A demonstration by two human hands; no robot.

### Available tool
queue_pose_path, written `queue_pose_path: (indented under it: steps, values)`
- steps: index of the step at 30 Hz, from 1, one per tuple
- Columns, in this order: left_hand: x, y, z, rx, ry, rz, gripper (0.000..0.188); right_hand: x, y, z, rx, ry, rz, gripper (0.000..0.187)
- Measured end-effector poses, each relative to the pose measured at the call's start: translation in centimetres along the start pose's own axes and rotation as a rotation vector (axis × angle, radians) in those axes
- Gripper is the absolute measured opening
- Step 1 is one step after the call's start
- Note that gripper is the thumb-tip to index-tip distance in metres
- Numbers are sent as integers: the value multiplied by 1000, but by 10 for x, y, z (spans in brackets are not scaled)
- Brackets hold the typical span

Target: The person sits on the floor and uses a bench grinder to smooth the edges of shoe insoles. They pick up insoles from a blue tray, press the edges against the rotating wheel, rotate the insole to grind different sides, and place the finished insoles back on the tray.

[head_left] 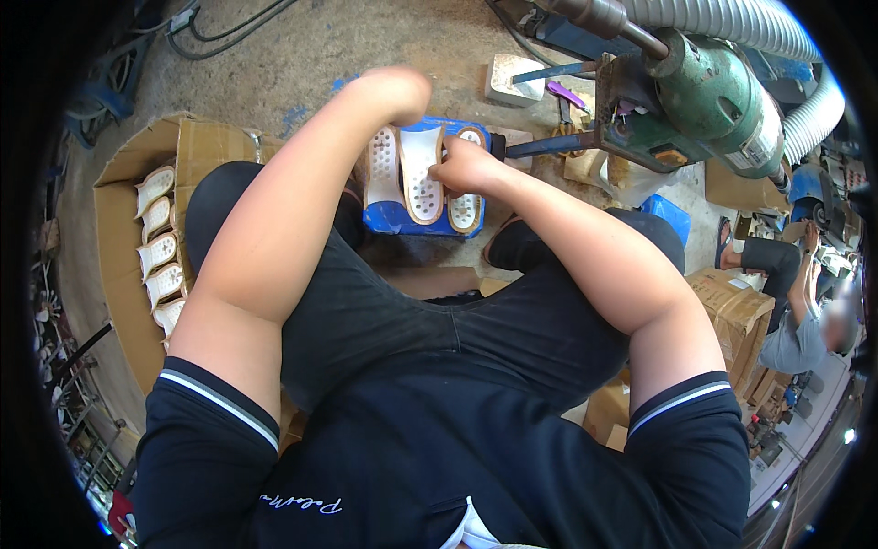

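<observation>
In front of my knees stands a blue box-like stand point(386, 220) bearing white, sole-shaped pieces with dotted faces and tan edges. My right hand point(462, 168) is closed on the near side of the middle white sole-shaped piece point(423, 194), thumb on its face. Another such piece point(381, 157) lies to its left, and a third point(465, 212) lies to its right, partly under my hand. My left hand point(410, 91) bends over the far end of the stand. Its fingers are turned away and hidden, so what they touch cannot be seen.
A cardboard box point(123, 197) by my left leg holds several white sole-shaped pieces point(157, 249). Ahead right stands a green motor machine point(718, 101) with a grey ribbed hose point(732, 14). Purple-handled scissors point(567, 95) lie near a whitish block point(514, 79). Another person point(794, 334) sits far right.
</observation>
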State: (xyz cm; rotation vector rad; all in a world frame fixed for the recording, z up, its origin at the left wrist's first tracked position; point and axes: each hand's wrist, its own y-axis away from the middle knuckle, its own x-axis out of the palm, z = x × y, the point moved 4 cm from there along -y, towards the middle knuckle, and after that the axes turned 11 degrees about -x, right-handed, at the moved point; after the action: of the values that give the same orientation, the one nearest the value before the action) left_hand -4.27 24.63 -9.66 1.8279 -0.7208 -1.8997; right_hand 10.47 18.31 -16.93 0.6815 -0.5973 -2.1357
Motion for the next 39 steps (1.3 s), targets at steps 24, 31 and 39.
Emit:
queue_pose_path:
  steps: [24, 31, 39]
  values:
    - [-44, 58, 22, 124, 158, -133, 44, -14, -5, 8, -160, 715, -316, 76]
    - [-38, 60, -11, 215, 93, -96, 48, 30, 35, -42, 115, 844, -144, 133]
    - [-30, 52, -1, 140, 222, -155, 54, -49, 65, 23, -60, 558, -215, 129]
